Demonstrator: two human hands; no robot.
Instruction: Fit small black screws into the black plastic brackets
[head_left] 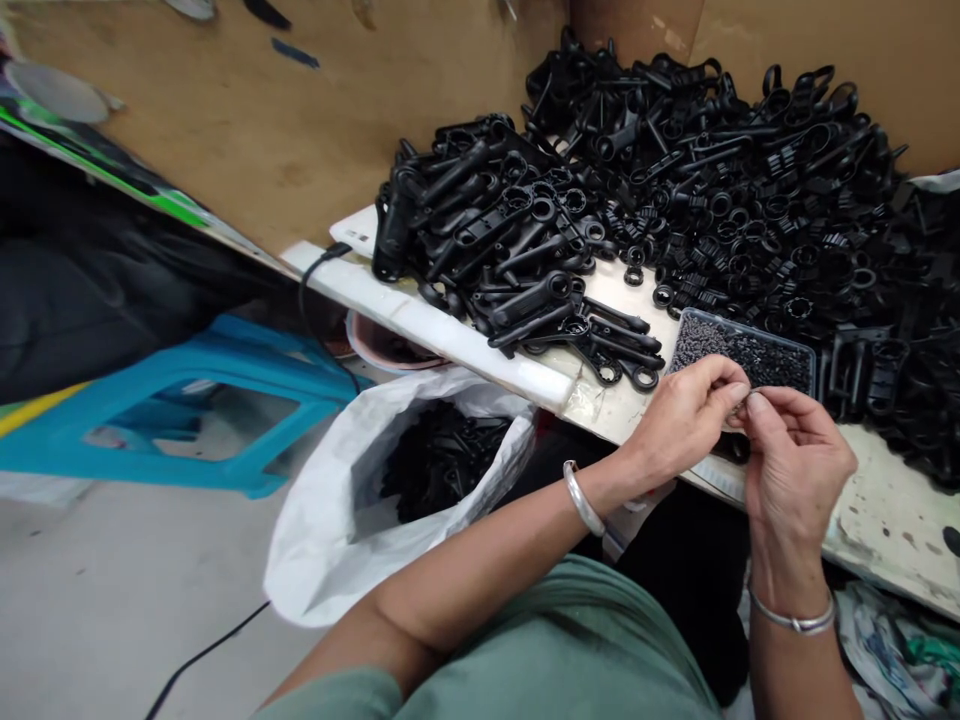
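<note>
While the parts box (750,330) is set just beyond the fingertips (759,403), left hand (679,415) and right hand (799,455) are held tip to tip, fingers pinched together, contents hidden.

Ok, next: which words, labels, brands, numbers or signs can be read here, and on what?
No text can be read in this view.
White flat object beside the thin black cable's plug: tiny dark marks, too small to read.
Pale, thin strip at the worktable's front edge: faint marks, too blurred to tell whether they are writing.
</note>
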